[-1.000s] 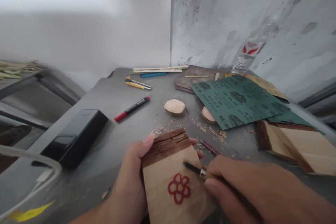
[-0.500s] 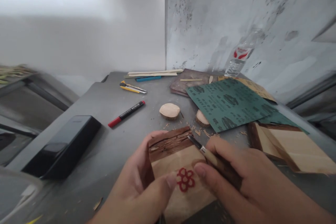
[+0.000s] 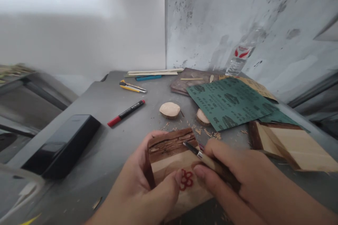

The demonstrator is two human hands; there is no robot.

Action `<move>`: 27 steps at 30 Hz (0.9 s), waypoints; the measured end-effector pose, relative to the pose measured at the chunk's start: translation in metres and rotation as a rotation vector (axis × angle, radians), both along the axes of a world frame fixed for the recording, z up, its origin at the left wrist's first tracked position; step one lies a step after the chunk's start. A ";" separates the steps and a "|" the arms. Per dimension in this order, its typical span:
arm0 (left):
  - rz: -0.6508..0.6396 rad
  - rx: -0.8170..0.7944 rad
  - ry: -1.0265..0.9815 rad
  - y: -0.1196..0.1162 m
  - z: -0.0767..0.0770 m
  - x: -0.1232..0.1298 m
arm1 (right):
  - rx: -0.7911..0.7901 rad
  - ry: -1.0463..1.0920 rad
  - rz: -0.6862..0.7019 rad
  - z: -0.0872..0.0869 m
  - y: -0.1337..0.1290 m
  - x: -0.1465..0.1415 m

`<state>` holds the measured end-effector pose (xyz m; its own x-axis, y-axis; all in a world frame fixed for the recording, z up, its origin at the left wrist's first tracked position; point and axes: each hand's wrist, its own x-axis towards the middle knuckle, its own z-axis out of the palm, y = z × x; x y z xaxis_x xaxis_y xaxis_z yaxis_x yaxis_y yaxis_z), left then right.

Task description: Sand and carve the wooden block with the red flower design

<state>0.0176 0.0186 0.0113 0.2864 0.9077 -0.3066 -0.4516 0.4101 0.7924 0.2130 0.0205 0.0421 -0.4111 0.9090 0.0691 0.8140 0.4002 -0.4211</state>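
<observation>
My left hand [image 3: 148,182] grips a block of wood [image 3: 169,167] from its left side, with the thumb lying over the left part of a red flower drawn on the pale face. Rough brown bark runs along the block's far edge. In my right hand [image 3: 237,179] is a wood carving chisel [image 3: 211,161], its wooden handle wrapped by the fingers and its metal tip pointing up and left. That tip is over the bark band; whether it touches I cannot tell. The right thumb rests beside the flower.
Beyond the block lie wood slices [image 3: 169,110], shavings [image 3: 208,133], a red marker [image 3: 126,113] and a yellow utility knife [image 3: 132,86]. Green sandpaper [image 3: 229,102], wood blocks [image 3: 303,147] and a water bottle [image 3: 240,56] are on the right; a black box [image 3: 63,147] is left.
The chisel tip has shifted left and slightly down across the bark. My left thumb has slid right, covering more of the flower, and the block is tilted a little differently.
</observation>
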 end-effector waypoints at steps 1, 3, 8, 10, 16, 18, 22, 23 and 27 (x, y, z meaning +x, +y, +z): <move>-0.010 -0.004 0.012 0.000 -0.001 -0.001 | 0.043 -0.001 0.016 0.000 0.001 0.000; -0.033 -0.004 0.030 0.000 -0.003 -0.003 | 0.114 -0.005 0.040 0.001 0.003 0.001; -0.043 0.001 0.021 0.001 -0.003 -0.001 | 0.185 -0.006 0.078 0.001 0.002 0.002; -0.040 -0.001 0.037 0.003 -0.002 0.000 | 0.191 -0.007 0.084 0.001 0.001 0.001; -0.042 0.002 0.059 0.003 -0.003 -0.005 | 0.269 -0.037 0.090 -0.009 0.001 0.003; -0.021 0.031 0.060 0.002 -0.004 -0.005 | 0.382 -0.097 0.086 -0.018 -0.001 0.005; 0.009 0.067 0.105 0.004 -0.003 -0.004 | 0.640 -0.141 0.058 -0.032 -0.008 0.009; 0.012 0.072 0.106 0.005 -0.003 -0.004 | 0.644 -0.158 0.068 -0.032 -0.009 0.010; 0.024 0.091 0.114 0.008 -0.004 -0.005 | 0.618 -0.226 0.124 -0.026 -0.011 0.011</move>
<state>0.0127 0.0266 0.0073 0.2320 0.9394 -0.2524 -0.3656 0.3247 0.8723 0.2244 0.0092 0.0166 -0.5758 0.6745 0.4621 0.7873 0.6097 0.0911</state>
